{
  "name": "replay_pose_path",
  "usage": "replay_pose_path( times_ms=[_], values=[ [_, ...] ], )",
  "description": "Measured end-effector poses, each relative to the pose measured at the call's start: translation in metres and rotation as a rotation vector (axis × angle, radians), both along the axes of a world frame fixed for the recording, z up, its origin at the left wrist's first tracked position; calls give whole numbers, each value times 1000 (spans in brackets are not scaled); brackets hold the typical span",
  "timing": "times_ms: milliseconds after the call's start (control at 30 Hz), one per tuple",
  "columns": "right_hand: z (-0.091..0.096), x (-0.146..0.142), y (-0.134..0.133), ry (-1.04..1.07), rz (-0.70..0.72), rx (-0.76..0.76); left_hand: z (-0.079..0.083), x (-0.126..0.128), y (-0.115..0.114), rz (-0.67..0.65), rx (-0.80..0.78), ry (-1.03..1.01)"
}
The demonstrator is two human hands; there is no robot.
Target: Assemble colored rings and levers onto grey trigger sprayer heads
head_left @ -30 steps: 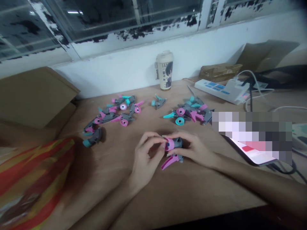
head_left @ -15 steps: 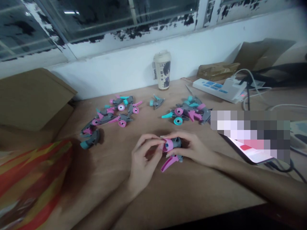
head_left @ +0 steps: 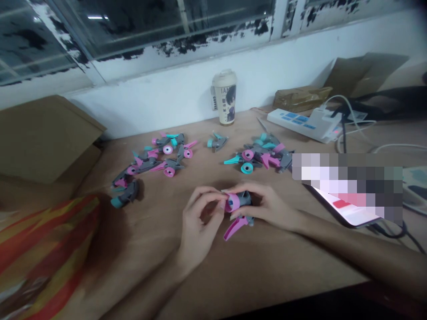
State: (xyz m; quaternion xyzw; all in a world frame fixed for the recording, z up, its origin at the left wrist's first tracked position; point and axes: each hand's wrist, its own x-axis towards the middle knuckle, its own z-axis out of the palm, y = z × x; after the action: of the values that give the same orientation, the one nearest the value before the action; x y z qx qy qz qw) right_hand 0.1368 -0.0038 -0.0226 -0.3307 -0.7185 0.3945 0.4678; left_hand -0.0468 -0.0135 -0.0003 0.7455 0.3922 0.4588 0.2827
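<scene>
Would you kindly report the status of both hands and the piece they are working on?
Right hand gripping spray head, pink trigger showing. Left hand at its pink collar, grip unclear. Other spray heads beyond, nothing seen in the way.

Spray heads (head_left: 218, 142) on table (head_left: 267, 266), cup (head_left: 227, 102) behind, carton (head_left: 46, 138) at left, power strip (head_left: 302, 125) at right

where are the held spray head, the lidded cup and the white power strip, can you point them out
held spray head (head_left: 234, 202): head view, on its pink collar
lidded cup (head_left: 227, 101): head view, on the middle of its printed side
white power strip (head_left: 295, 121): head view, on its socket face
</scene>
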Motion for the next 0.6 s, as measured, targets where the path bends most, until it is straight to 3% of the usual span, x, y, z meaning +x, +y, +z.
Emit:
replay_pose_path(
  times_ms=[600],
  values=[
    [-2,2,1,-40,-3,6,5,-2,7,-131,-129,72]
  ],
)
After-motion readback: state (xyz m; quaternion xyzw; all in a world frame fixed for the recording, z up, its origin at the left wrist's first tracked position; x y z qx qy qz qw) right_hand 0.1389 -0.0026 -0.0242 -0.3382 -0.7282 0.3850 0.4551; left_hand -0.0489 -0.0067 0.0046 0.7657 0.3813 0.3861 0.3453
